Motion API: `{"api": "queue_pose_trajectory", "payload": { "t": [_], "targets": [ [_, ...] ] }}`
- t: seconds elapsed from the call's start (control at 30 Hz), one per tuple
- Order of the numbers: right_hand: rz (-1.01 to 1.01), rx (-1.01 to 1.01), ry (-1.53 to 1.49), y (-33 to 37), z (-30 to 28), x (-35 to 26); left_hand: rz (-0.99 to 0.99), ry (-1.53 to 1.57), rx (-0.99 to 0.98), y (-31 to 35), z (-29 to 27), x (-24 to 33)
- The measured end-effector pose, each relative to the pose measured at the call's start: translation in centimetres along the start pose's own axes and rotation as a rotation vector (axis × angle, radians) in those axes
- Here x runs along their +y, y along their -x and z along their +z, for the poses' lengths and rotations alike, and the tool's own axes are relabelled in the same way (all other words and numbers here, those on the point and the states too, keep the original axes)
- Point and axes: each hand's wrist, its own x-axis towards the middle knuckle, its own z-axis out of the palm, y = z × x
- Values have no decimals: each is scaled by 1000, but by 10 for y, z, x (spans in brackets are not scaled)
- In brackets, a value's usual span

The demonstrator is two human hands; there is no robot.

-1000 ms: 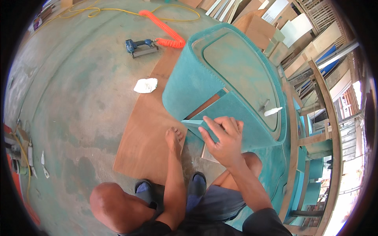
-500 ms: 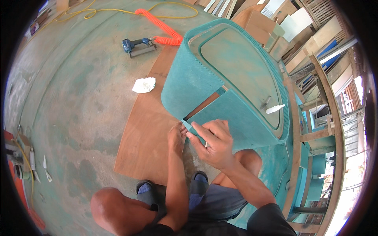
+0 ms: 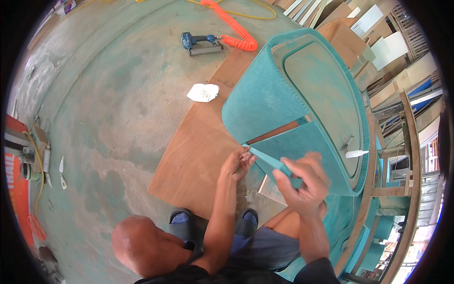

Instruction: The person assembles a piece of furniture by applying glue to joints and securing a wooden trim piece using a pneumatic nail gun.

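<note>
A large rounded-corner shell covered in teal sheet lies on a brown board, its side split by a narrow gap. Below the gap lies a teal flap. A lighter teal strip stretches along the flap's near edge, between my hands. My left hand is closed at the strip's end beside the gap, fingers curled. My right hand, slightly blurred, pinches the other end between thumb and fingers. How far the strip is joined to the flap I cannot tell.
The brown board lies under the shell. A blue nail gun with an orange coiled hose and a crumpled white packet are beyond. A white-tipped bottle rests on the shell. A wooden rack stands at right.
My right hand has moved right and toward me, drawing out a longer length of the teal strip. My left hand stays by the gap. The whole view has shifted.
</note>
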Motion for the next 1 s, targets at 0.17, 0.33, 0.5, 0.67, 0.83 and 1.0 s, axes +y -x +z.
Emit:
{"api": "queue_pose_trajectory", "payload": {
  "t": [0.17, 0.33, 0.5, 0.67, 0.83, 1.0],
  "targets": [
    [-195, -148, -274, -3, -16, -16, 185, 54, -270, 67, -4, 46],
    [-165, -352, -513, 5, 0, -24, 469, 74, -208, 91, 0, 94],
    [-138, -492, -571, 10, 0, -17, 573, 161, -122, 106, 19, 96],
    [-63, -658, -549, 13, 0, -16, 579, 254, -97, 105, 21, 92],
    [102, -966, -542, -3, 4, 0, 621, 79, -108, 104, -10, 111],
    [609, -953, -681, -8, 79, 69, 773, -52, 97, 117, -33, 126]
  ]
}}
